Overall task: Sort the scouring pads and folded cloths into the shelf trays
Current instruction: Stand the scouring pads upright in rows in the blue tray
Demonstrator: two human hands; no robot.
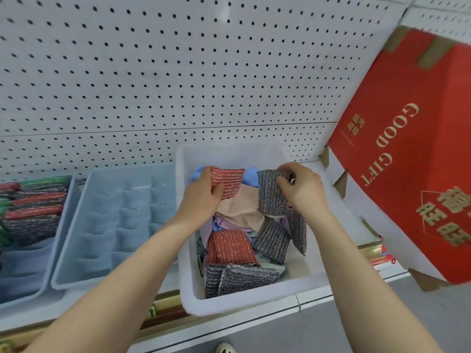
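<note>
- Far left: a pale blue tray [54, 233], its far end packed with red, grey and green scouring pads [35, 210] standing on edge.
- Next right: a second pale blue divided tray [76, 240], touching the white bin's left wall.
- Centre: white bin [229, 303] on the shelf, holding loose pads and folded cloths [239, 207], beige on top, blue and lilac beneath.
- Left hand [201, 197] over the bin's far end, thumb and fingers pinching a red scouring pad [226, 182], lifted above the cloths.
- Right hand [303, 189], fingers curled, pinching the top edge of a grey scouring pad [271, 194], held upright just beside the red one.
- Lower in the bin: another red pad [230, 248] and several grey pads [244, 277].
- Right: red gift box [418, 149], tilted, lettered "GOOD GIFT".
- Behind: white pegboard [153, 72].
</note>
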